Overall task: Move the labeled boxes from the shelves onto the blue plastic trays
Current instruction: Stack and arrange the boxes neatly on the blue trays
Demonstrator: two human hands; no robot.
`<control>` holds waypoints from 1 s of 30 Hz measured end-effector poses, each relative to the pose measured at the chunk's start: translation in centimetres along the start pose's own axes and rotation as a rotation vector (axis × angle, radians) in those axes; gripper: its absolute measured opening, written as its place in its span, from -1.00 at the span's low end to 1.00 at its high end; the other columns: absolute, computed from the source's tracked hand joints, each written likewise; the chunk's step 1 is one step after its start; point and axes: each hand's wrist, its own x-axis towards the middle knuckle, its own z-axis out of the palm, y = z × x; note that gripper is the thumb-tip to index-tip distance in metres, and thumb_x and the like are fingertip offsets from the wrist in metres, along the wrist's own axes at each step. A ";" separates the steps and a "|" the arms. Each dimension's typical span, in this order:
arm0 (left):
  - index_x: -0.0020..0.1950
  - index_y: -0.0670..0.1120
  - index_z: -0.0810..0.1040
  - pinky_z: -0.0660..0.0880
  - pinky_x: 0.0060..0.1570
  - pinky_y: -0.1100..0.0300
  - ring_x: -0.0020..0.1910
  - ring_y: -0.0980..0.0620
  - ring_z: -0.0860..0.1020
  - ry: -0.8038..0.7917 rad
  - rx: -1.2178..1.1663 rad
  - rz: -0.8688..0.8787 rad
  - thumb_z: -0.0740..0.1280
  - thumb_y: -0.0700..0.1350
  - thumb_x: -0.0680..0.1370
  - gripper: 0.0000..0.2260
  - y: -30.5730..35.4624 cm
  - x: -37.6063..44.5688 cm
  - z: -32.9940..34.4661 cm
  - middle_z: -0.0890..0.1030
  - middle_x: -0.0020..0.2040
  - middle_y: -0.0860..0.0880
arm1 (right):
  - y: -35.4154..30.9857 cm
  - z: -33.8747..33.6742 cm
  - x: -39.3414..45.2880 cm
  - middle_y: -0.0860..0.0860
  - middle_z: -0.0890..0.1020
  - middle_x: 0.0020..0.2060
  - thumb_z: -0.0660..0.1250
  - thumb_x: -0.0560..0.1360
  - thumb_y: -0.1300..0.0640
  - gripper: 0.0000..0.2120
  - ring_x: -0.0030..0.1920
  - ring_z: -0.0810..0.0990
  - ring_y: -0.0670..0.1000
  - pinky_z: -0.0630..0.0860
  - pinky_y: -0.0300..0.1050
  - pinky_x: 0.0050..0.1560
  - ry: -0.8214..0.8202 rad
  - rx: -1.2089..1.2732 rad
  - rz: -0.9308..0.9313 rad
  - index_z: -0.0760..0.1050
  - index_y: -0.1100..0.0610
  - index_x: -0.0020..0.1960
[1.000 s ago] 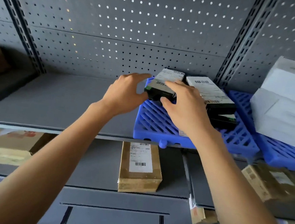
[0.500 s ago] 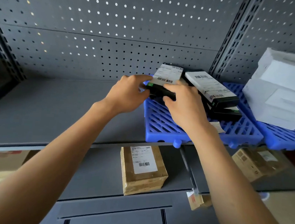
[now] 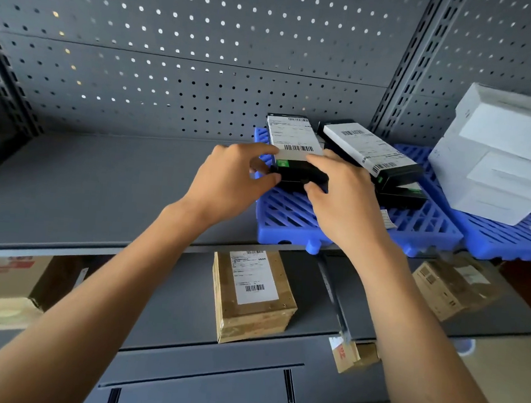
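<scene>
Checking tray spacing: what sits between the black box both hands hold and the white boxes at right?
Head view: a stack of black labeled boxes lies between the held black box and the white boxes.

A flat black cardboard box with a white barcode label (image 3: pixel 295 146) is lying on the slatted blue plastic tray (image 3: pixel 291 216) — a second labelled black box (image 3: pixel 369 152) sitting at its three o'clock.

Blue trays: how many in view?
2. One blue tray on the upper shelf under the black labeled boxes; a second blue tray beside it under the white boxes, partly cut off by the frame edge.
</scene>
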 end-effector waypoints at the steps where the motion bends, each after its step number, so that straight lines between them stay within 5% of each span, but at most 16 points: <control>1: 0.36 0.11 0.58 0.55 0.13 0.04 0.03 0.05 0.63 0.011 0.008 -0.002 0.47 0.05 0.54 -0.61 0.3 -0.3 0.1 0.72 0.00 0.16 | 0.1 -0.3 -0.3 -0.11 0.51 0.39 0.31 0.60 0.24 -0.57 0.13 0.56 0.04 0.43 -0.17 0.17 0.006 0.003 -0.010 0.48 0.07 0.45; 5: 0.36 0.14 0.59 0.57 0.06 0.08 -0.09 -0.05 0.64 0.011 0.027 -0.016 0.47 0.06 0.54 -0.62 1.3 -1.0 0.3 0.72 0.00 0.18 | 0.7 -1.1 -1.0 -0.05 0.53 0.40 0.34 0.58 0.25 -0.60 0.22 0.58 0.02 0.48 -0.11 0.19 0.027 0.033 -0.027 0.52 0.08 0.41; 7: 0.36 0.15 0.59 0.57 0.04 0.11 -0.13 -0.07 0.64 0.009 0.036 -0.023 0.46 0.05 0.54 -0.62 1.7 -1.2 0.4 0.71 0.00 0.19 | 1.2 -1.1 -1.0 -0.06 0.56 0.36 0.34 0.58 0.24 -0.61 -0.06 0.62 -0.03 0.54 -0.08 0.08 0.042 0.037 -0.039 0.53 0.09 0.39; 9: 0.37 0.15 0.58 0.53 -0.02 0.22 -0.13 -0.05 0.63 0.011 0.047 -0.026 0.46 0.04 0.55 -0.62 2.1 -1.2 0.4 0.72 0.02 0.17 | 1.8 -0.9 -0.9 -0.10 0.61 0.27 0.34 0.57 0.23 -0.63 -0.29 0.43 -0.05 0.57 -0.04 -0.06 0.057 0.017 -0.065 0.55 0.09 0.36; 13: 0.39 0.11 0.56 0.47 0.01 0.23 -0.14 0.05 0.57 0.015 0.072 -0.030 0.45 -0.02 0.58 -0.62 2.6 -1.0 0.8 0.72 0.06 0.12 | 2.5 -0.5 -0.7 -0.07 0.63 0.22 0.37 0.56 0.20 -0.66 -0.26 0.38 0.00 0.54 -0.05 -0.14 0.089 -0.005 -0.067 0.58 0.10 0.33; 19: 0.41 0.10 0.55 0.56 0.09 0.07 -0.14 -0.06 0.59 0.040 0.091 -0.015 0.44 -0.08 0.59 -0.61 2.3 -0.8 1.4 0.72 0.07 0.08 | 3.0 -0.1 -0.6 -0.09 0.65 0.20 0.39 0.55 0.23 -0.69 -0.32 0.33 -0.05 0.57 -0.06 -0.16 0.124 0.059 -0.103 0.62 0.13 0.29; 26: 0.40 0.07 0.56 0.59 0.10 -0.02 -0.01 0.01 0.62 0.060 0.076 -0.003 0.44 -0.13 0.59 -0.62 2.1 -0.5 2.1 0.72 0.06 0.09 | 3.9 -0.5 -0.3 -0.10 0.62 0.23 0.37 0.55 0.33 -0.61 -0.41 0.41 -0.35 0.37 -0.31 -0.14 0.070 0.118 -0.101 0.57 0.11 0.35; 30: 0.38 0.04 0.58 0.58 0.13 0.04 -0.14 0.10 0.55 0.097 0.070 -0.009 0.45 -0.15 0.58 -0.63 2.4 -0.5 2.2 0.73 0.03 0.07 | 4.2 -0.8 -0.1 -0.10 0.61 0.25 0.40 0.53 0.36 -0.57 -0.30 0.45 -0.15 0.51 -0.27 -0.02 0.055 0.125 -0.113 0.56 0.12 0.37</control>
